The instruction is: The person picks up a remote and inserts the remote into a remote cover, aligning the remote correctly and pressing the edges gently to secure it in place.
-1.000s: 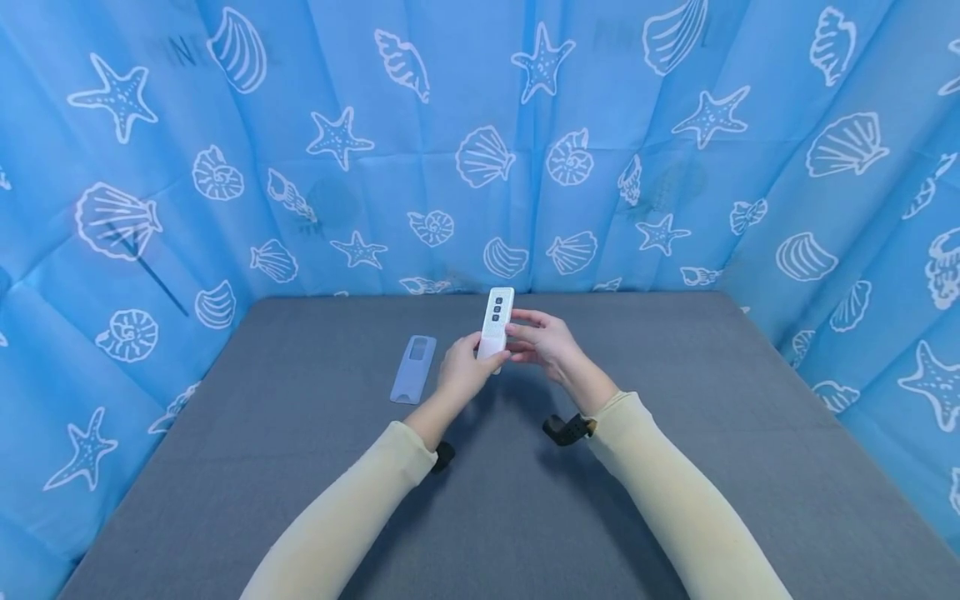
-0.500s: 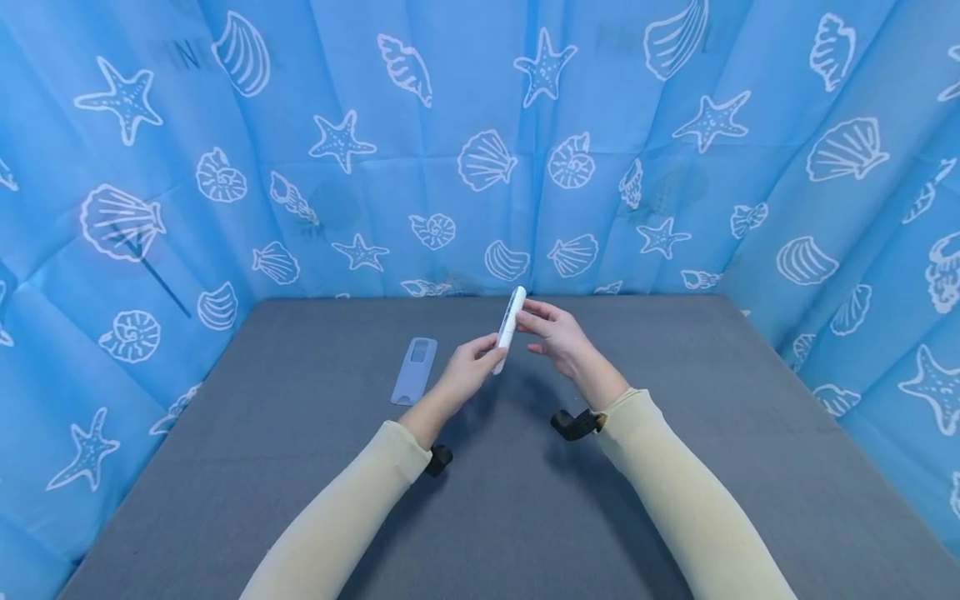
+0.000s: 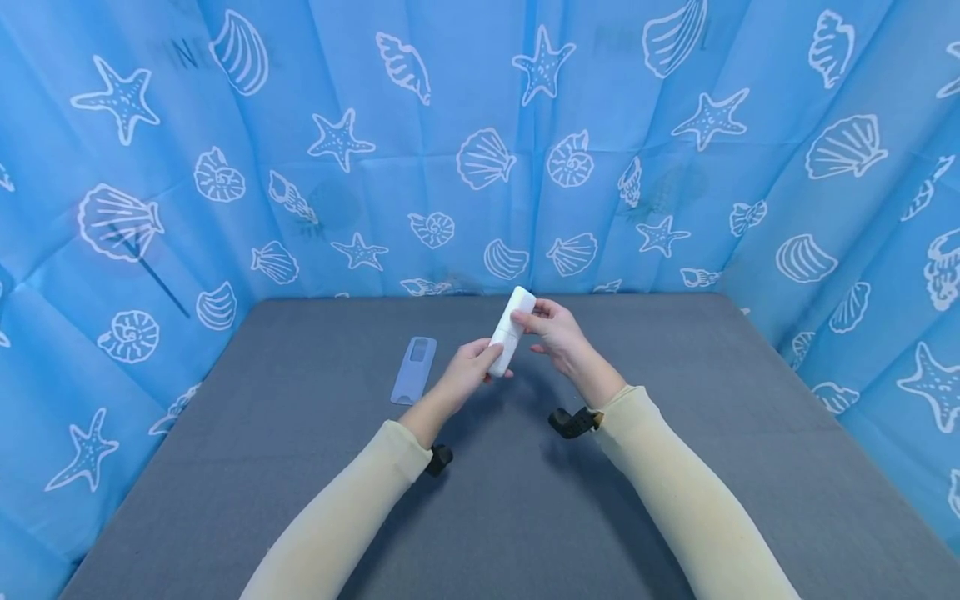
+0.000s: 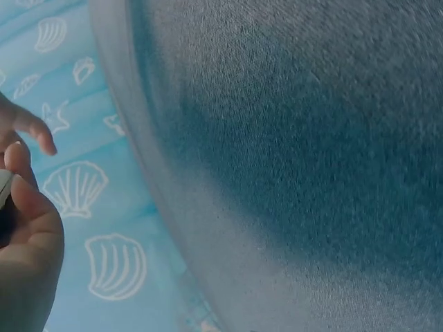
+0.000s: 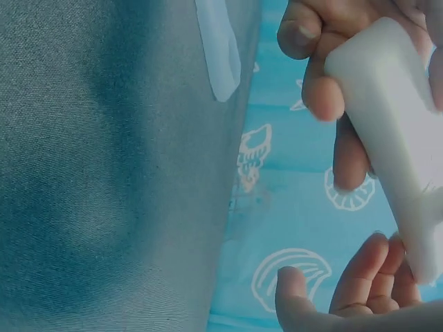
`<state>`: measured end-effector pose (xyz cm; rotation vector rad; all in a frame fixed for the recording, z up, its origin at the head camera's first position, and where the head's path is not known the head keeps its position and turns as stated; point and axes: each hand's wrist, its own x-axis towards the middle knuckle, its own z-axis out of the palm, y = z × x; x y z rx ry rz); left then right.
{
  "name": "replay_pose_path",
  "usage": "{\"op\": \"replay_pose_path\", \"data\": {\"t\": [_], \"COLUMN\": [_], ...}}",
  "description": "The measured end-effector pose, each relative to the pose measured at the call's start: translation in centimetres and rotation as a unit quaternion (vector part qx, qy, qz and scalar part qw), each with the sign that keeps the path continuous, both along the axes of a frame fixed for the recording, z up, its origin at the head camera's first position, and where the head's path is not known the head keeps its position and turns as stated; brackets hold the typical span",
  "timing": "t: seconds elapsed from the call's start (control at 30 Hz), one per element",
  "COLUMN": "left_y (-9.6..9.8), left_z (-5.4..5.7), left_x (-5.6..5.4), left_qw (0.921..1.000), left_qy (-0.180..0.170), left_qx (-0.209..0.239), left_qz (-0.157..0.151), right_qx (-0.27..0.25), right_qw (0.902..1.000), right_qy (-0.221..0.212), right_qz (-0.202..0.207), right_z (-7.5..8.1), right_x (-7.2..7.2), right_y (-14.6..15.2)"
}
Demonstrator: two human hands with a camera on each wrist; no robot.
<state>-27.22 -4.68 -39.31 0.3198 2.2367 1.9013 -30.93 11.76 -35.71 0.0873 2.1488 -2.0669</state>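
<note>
A white remote control (image 3: 508, 332) is held tilted above the table, its plain back with a seam across it facing the head camera. Its buttons are hidden now. My left hand (image 3: 467, 373) grips the lower end, thumb across the back. At the upper end my right hand (image 3: 561, 335) pinches it, thumb on the back and fingers behind. In the right wrist view the remote control (image 5: 391, 104) shows its smooth white side. Only a sliver of it shows in the left wrist view, beside the left hand (image 4: 34, 242).
A translucent bluish flat cover (image 3: 410, 382) with a rectangular cutout lies on the grey table (image 3: 300, 467), left of the hands. Behind the table hangs a blue curtain (image 3: 450, 100) printed with shells and starfish. A black strap (image 3: 573, 422) sits at the right wrist.
The remote control has been turned over, from its buttoned front through its edge to its plain back. The right hand shifted slightly up and right, and its thumb now lies on the back.
</note>
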Motion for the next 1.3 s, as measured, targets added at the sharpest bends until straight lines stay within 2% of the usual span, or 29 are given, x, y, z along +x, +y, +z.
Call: {"op": "replay_pose_path", "data": {"t": [0.23,0.47,0.6,0.83,1.1,1.2,1.3], "left_y": [0.5,0.6,0.6,-0.1,-1.3,-2.2,-3.3], "left_z": [-0.3,-0.2,-0.2,-0.7,-1.0,-0.9,-0.8], "left_x": [0.2,0.2,0.2,0.2,0.2,0.1,-0.2], "left_qw": [0.9999,0.9983,0.9974,0.9964,0.9952,0.994,0.9929], "left_qy": [0.0,-0.047,-0.063,-0.084,-0.081,-0.082,-0.082], "left_qx": [0.002,0.03,0.029,-0.005,-0.051,-0.071,-0.084], "left_qz": [-0.012,-0.02,-0.022,-0.009,-0.02,-0.008,0.017], "right_qx": [0.004,-0.014,-0.015,-0.015,-0.006,0.001,0.0], "right_qw": [0.9998,0.9998,0.9997,0.9997,0.9999,0.9999,0.9999], "right_qy": [0.017,0.013,0.018,0.016,-0.002,-0.005,-0.008], "right_qz": [-0.013,-0.001,0.009,-0.008,-0.012,-0.011,-0.009], "right_z": [0.4,0.6,0.8,0.8,0.4,0.4,0.4], "right_x": [0.0,0.0,0.1,0.2,0.3,0.3,0.2], "right_y": [-0.1,0.2,0.3,0.6,0.6,0.6,0.7]}}
